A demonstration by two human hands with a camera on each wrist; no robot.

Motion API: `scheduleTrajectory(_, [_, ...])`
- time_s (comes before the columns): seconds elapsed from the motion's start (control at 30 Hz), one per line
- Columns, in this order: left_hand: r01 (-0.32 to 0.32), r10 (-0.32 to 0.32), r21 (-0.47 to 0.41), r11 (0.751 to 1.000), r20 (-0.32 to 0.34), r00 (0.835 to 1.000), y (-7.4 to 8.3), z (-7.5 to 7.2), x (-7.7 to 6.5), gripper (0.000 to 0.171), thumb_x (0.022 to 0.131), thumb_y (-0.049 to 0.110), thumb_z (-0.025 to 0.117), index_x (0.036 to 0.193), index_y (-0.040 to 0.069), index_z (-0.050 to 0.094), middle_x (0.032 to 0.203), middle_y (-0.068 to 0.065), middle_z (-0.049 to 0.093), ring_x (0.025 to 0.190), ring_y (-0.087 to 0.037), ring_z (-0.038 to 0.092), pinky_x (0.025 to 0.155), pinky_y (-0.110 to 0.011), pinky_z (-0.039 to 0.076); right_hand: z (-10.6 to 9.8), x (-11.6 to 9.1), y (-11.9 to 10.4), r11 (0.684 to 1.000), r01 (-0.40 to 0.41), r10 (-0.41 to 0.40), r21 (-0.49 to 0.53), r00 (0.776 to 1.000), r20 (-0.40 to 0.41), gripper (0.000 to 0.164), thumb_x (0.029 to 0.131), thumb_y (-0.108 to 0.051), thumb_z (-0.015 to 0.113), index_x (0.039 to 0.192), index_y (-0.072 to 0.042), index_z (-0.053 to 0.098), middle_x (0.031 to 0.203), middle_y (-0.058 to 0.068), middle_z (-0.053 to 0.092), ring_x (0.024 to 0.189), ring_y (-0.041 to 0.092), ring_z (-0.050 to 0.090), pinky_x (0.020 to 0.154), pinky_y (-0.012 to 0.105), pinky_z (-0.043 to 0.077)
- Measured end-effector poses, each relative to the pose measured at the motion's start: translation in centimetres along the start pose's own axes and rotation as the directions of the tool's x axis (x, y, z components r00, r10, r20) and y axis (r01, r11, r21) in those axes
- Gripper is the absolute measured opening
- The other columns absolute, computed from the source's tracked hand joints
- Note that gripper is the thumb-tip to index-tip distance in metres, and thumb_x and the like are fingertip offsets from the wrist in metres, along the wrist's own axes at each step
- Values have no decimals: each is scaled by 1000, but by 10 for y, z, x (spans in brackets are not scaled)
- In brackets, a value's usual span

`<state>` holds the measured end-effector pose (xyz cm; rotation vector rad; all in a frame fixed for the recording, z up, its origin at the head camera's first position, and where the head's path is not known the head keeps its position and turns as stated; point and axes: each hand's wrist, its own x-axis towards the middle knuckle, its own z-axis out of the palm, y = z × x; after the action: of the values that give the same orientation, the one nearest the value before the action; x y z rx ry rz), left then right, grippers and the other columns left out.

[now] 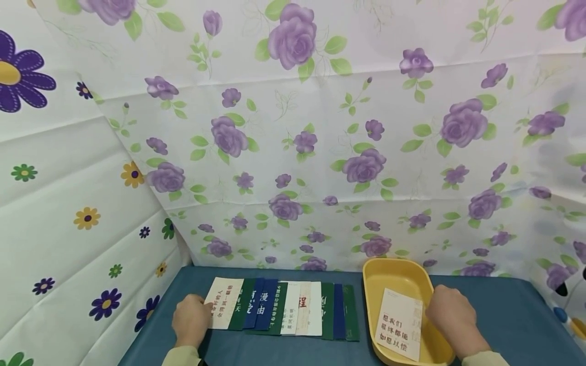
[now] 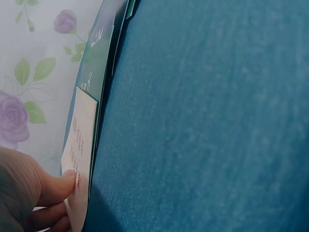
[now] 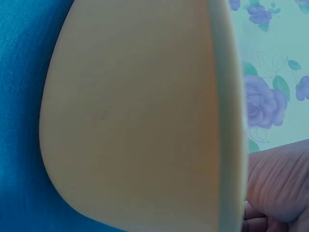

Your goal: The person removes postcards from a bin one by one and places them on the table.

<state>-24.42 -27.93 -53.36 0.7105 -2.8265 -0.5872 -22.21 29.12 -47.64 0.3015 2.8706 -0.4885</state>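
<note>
On the table, a row of overlapping cards in green, dark blue, white and cream bears Chinese writing. My left hand pinches the cream card at the row's left end. In the left wrist view, the thumb presses on that card's face, with the fingers behind it. To the right stands a yellow plastic tray, with a cream card with dark writing inside it. My right hand reaches over the tray's right rim and holds this card by its right edge. Its fingertips are mostly hidden.
A blue-green cloth covers the table. Behind it hangs a white sheet with purple roses, and another flowered sheet closes off the left side. In the right wrist view, the tray's outer wall fills much of the picture.
</note>
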Motion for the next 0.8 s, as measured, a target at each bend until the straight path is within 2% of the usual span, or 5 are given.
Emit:
scheduleTrajectory(0.27, [-12, 11, -16, 1000, -36, 999, 5, -2, -1, 15, 80, 15, 70, 80, 0, 66, 71, -10, 60, 60, -21, 54, 51, -41, 44, 0, 0, 1, 1000, 5, -5, 0, 1000, -8, 16, 81, -9, 57, 87, 5, 57, 66, 8, 52, 56, 21, 52, 46, 37, 43])
scheduleTrajectory(0.43, [-48, 39, -69, 996, -124, 991, 12, -4, -6, 19, 86, 19, 63, 83, 0, 66, 74, -10, 61, 63, -23, 56, 55, -43, 45, -1, 1, -1, 1000, 0, 0, -3, 1000, 5, 16, 82, -10, 58, 88, 5, 57, 67, 8, 52, 56, 20, 52, 47, 36, 43])
scheduleTrajectory(0.6, [-176, 141, -130, 976, -240, 961, 41, -14, -13, 28, 88, 24, 62, 97, -2, 66, 89, -18, 63, 79, -33, 60, 66, -50, 47, -1, -1, -1, 1000, 1, -1, -4, 1000, -8, 18, 82, -9, 58, 90, 7, 56, 69, 9, 53, 58, 21, 52, 47, 37, 44])
scheduleTrajectory(0.7, [-266, 206, -183, 946, -293, 934, 63, -20, -20, 33, 89, 24, 62, 108, -3, 63, 98, -21, 61, 88, -37, 58, 71, -51, 46, -1, -2, 0, 1000, 8, -8, -2, 1000, -10, 20, 82, -9, 58, 92, 8, 56, 70, 9, 54, 58, 22, 52, 48, 38, 44])
scheduleTrajectory(0.8, [-349, 268, -210, 913, -336, 903, 86, -24, -29, 33, 89, 22, 61, 111, -3, 62, 102, -20, 60, 92, -35, 57, 74, -50, 46, -1, -2, 1, 1000, 9, -9, -3, 1000, -6, 21, 82, -10, 59, 92, 8, 56, 70, 9, 54, 59, 22, 53, 48, 38, 44])
